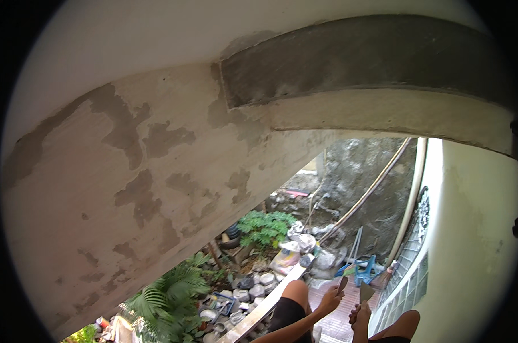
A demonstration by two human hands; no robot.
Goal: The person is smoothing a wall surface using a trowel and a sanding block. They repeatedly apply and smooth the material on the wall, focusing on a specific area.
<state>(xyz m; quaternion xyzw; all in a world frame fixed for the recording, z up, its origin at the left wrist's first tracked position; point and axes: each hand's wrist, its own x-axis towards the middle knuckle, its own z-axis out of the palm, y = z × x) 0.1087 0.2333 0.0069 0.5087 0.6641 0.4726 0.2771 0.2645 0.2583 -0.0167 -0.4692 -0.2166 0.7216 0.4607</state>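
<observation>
My left hand [331, 299], low in the head view, is closed on the handle of a narrow dark tool [342, 286], likely a scraper. Beside it my right hand [359, 314] grips a putty knife with a wide, upward-pointing grey blade [366, 292]. The two tools are apart. Both hands are between my bent knees, above a red striped floor [322, 294]. Overhead, a sloped plaster surface [184, 143] has grey patches, and a dark grey band [356, 60] runs along the upper right.
Below left are plants [265, 226], stones [265, 280] and a narrow pale ledge [287, 274]. Hoses [373, 188] run down a rough wall [356, 166]. A blue plastic object [366, 273] stands beside a glass-block panel [399, 286] in the pale right wall [470, 211].
</observation>
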